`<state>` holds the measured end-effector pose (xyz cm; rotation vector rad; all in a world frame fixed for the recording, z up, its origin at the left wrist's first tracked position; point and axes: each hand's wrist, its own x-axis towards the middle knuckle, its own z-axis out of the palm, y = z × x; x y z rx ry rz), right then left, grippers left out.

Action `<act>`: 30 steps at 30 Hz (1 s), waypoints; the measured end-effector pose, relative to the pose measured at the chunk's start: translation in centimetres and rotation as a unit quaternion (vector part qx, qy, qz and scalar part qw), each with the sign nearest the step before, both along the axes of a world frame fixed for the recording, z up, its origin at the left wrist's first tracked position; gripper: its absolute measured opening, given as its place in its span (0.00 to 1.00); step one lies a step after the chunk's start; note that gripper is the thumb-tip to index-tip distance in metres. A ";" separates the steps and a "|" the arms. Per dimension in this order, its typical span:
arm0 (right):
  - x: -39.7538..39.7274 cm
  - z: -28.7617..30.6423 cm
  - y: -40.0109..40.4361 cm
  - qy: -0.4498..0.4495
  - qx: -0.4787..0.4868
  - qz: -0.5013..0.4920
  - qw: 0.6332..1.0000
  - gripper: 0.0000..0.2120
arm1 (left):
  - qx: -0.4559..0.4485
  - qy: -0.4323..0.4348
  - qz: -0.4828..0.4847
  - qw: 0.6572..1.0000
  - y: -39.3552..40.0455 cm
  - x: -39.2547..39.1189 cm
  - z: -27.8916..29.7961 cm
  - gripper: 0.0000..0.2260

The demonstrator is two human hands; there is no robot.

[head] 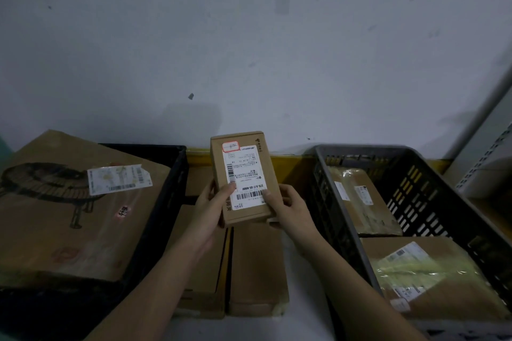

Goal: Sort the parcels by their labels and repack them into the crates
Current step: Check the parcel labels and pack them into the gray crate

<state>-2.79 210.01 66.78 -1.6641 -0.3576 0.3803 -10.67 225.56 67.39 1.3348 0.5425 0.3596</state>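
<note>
A small brown cardboard parcel with a white shipping label facing me is held up between the two crates. My left hand grips its lower left edge, thumb on the label. My right hand grips its lower right edge, thumb by the barcode. A black crate on the left holds a large flat carton with a torn label. The grey slotted crate on the right holds two taped parcels: one at the back, one at the front.
Two plain cardboard boxes lie side by side under my hands, one on the left and one on the right. A white wall rises behind. A yellow strip runs along its base. A perforated metal shelf post stands at the right.
</note>
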 end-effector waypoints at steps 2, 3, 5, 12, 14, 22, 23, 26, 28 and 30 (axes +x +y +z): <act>0.4 0.5 -0.3 0.006 0.027 -0.001 1.000 0.22 | -0.021 -0.012 0.004 1.000 -0.3 0.6 0.3 0.20; 0.7 0.7 -0.6 -0.001 0.037 -0.008 0.999 0.22 | -0.024 -0.019 0.003 1.000 -0.5 1.0 0.5 0.21; 1.5 1.1 -1.5 -0.019 0.046 -0.021 0.999 0.21 | -0.025 -0.025 -0.002 0.999 -1.3 2.2 1.1 0.24; 5.7 2.3 -7.7 -0.028 0.072 -0.056 0.995 0.14 | 0.044 0.006 -0.027 0.999 -7.2 7.9 2.8 0.31; 7.5 2.6 -10.3 -0.023 0.086 -0.075 0.993 0.13 | 0.075 0.018 -0.037 0.996 -9.7 9.6 3.1 0.31; 15.5 2.2 -21.8 -0.023 0.051 -0.154 0.986 0.13 | 0.093 0.026 -0.130 0.987 -21.0 16.7 3.3 0.35; 16.2 1.9 -23.1 -0.015 0.041 -0.155 0.987 0.12 | 0.084 0.032 -0.134 0.987 -22.2 17.6 2.9 0.35; 18.2 1.0 -26.7 -0.004 -0.014 -0.154 0.988 0.13 | 0.082 0.053 -0.146 0.984 -25.5 19.8 1.5 0.34; 19.4 0.2 -28.7 -0.012 -0.061 -0.165 0.984 0.14 | 0.095 0.068 -0.159 0.980 -27.3 21.1 0.3 0.33; 20.3 -0.7 -30.4 -0.053 -0.113 -0.185 0.975 0.14 | 0.129 0.080 -0.176 0.973 -28.8 21.9 -0.7 0.33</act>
